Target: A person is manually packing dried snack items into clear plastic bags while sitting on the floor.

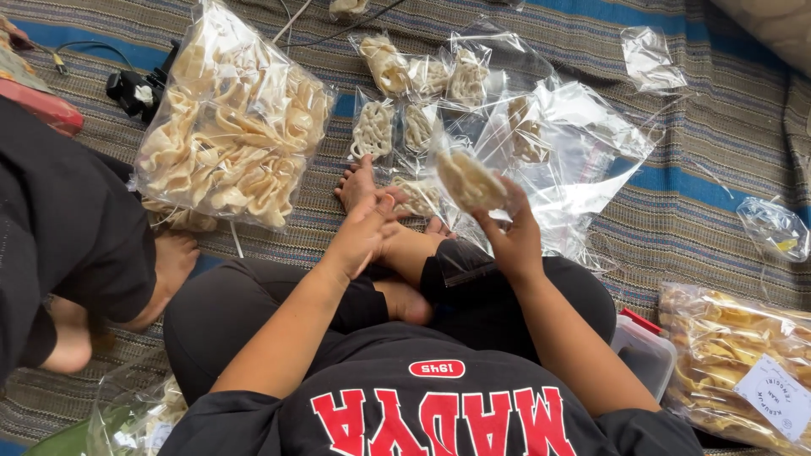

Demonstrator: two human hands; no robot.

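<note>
I sit cross-legged on a striped mat (701, 211). My right hand (511, 241) holds up a small clear plastic bag with a pale round cracker (469, 179) inside it. My left hand (365, 232) rests on my foot (359, 184), fingers loosely spread, holding nothing. Just beyond my feet lie several small clear bags of pale lattice crackers (414, 93) and a loose heap of empty clear bags (583, 152).
A big clear bag full of pale crackers (232, 127) stands at the left. Another person's dark-clothed leg and bare foot (173, 262) are at far left. A large bag of yellow crackers (735, 355) and a plastic box (646, 350) lie at the right. A black plug and cable (135, 89) lie behind.
</note>
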